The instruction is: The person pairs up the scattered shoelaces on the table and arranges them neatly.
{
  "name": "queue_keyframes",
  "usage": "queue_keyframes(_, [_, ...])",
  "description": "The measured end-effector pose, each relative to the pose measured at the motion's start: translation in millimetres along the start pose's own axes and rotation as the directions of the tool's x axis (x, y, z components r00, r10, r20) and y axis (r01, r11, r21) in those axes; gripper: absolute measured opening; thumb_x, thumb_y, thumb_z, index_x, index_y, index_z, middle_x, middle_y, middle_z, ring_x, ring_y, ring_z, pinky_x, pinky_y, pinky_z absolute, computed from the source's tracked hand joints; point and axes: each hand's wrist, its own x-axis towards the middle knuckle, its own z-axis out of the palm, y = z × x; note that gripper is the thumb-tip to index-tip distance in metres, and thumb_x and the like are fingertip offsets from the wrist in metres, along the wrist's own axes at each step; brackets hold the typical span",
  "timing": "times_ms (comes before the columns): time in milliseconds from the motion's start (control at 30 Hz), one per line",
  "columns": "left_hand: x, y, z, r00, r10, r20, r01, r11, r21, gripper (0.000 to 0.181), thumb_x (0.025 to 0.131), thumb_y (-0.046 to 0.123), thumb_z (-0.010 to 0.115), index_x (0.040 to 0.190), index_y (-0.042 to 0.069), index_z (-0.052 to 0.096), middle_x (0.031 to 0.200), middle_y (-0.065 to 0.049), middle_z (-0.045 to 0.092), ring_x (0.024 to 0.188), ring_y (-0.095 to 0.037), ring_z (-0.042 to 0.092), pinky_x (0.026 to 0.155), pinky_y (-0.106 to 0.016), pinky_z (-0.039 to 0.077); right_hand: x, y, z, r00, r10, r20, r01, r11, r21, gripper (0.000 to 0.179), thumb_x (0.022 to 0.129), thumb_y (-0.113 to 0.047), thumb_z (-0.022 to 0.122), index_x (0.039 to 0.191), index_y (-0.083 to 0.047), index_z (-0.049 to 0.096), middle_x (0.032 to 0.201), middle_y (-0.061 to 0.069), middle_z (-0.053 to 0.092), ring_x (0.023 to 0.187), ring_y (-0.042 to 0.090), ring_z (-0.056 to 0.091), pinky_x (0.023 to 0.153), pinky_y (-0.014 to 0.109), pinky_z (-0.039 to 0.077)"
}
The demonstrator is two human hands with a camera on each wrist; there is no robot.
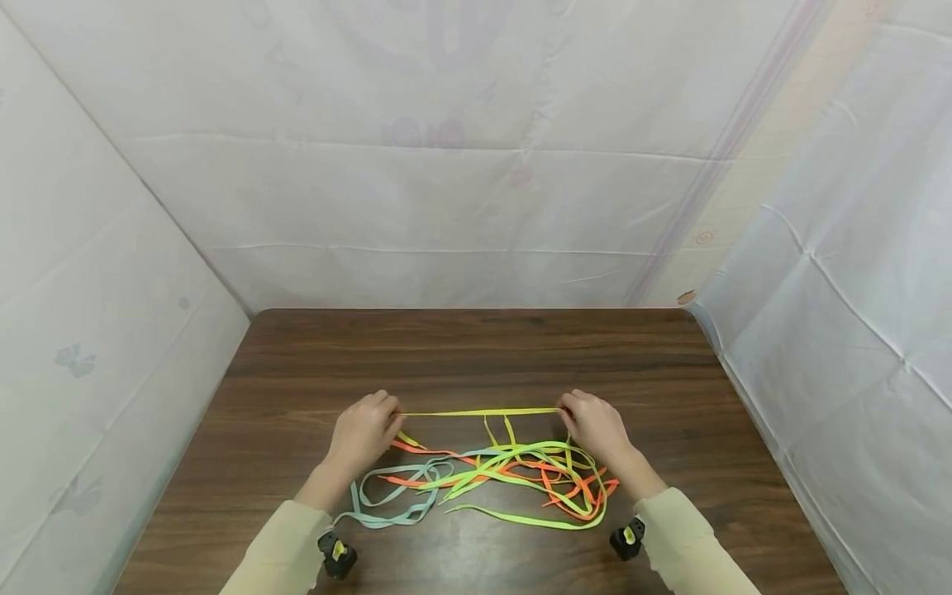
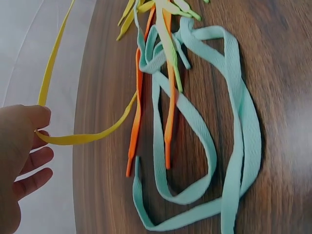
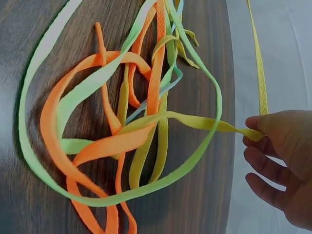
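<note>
A yellow shoelace (image 1: 479, 411) is stretched straight between the two hands, above the far side of a loose pile of laces. My left hand (image 1: 364, 430) pinches it between thumb and forefinger, and a tail of it (image 2: 87, 139) droops back toward the pile. At the other end my right hand (image 1: 595, 426) pinches the same lace, whose slack part (image 3: 195, 121) runs down into the tangle. Below lie a light blue lace (image 2: 243, 112) at the left, orange laces (image 3: 53, 117) and a lime green lace (image 1: 521, 520) looping round at the right.
The laces lie on a dark wood-grain table (image 1: 476, 347). Pale printed sheeting (image 1: 461, 198) hangs behind it and along both sides. Black wrist cameras (image 1: 338, 555) are strapped at both sleeves.
</note>
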Motion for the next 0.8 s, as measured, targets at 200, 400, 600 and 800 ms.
queue_keyframes(200, [-5.8, -9.8, -6.4, 0.999, -0.033, 0.02, 0.033, 0.999, 0.015, 0.011, 0.074, 0.014, 0.075, 0.075, 0.013, 0.063, 0.069, 0.005, 0.051, 0.057, -0.008, 0.043, 0.049, -0.026, 0.038, -4.3, 3.6, -3.0, 0.999, 0.023, 0.025, -0.023, 1.0, -0.012, 0.004, 0.08, -0.011, 0.07, 0.083, -0.01, 0.067, 0.072, -0.003, 0.059, 0.056, 0.005, 0.048, 0.049, 0.021, 0.04])
queue_keyframes(400, [-12.9, -22.7, -11.6, 0.999, -0.048, 0.004, 0.048, 0.999, 0.02, 0.012, 0.073, 0.013, 0.076, 0.075, 0.011, 0.064, 0.07, 0.003, 0.054, 0.057, -0.01, 0.046, 0.048, -0.026, 0.039, -10.1, 7.9, -4.7, 0.999, 0.024, 0.031, -0.023, 1.0, -0.015, 0.004, 0.08, -0.011, 0.07, 0.082, -0.01, 0.066, 0.072, -0.003, 0.058, 0.055, 0.005, 0.047, 0.048, 0.021, 0.039])
queue_keyframes(600, [-19.3, -36.2, -15.5, 0.997, -0.072, -0.022, 0.073, 0.997, 0.025, 0.01, 0.074, 0.012, 0.074, 0.075, 0.011, 0.065, 0.071, 0.001, 0.057, 0.059, -0.014, 0.052, 0.049, -0.029, 0.042, -16.8, 13.7, -3.6, 0.998, 0.033, 0.052, -0.032, 0.999, -0.023, 0.004, 0.08, -0.009, 0.07, 0.081, -0.009, 0.066, 0.071, -0.002, 0.058, 0.056, 0.006, 0.048, 0.049, 0.022, 0.039])
queue_keyframes(800, [-25.1, -50.0, -18.5, 0.993, -0.097, -0.068, 0.1, 0.994, 0.036, 0.009, 0.073, 0.01, 0.074, 0.074, 0.01, 0.065, 0.071, 0.0, 0.057, 0.058, -0.015, 0.051, 0.046, -0.03, 0.041, -24.1, 19.6, -4.5, 0.994, 0.077, 0.079, -0.075, 0.997, -0.032, 0.005, 0.08, -0.008, 0.069, 0.084, -0.009, 0.067, 0.073, -0.002, 0.059, 0.057, 0.007, 0.051, 0.05, 0.024, 0.042])
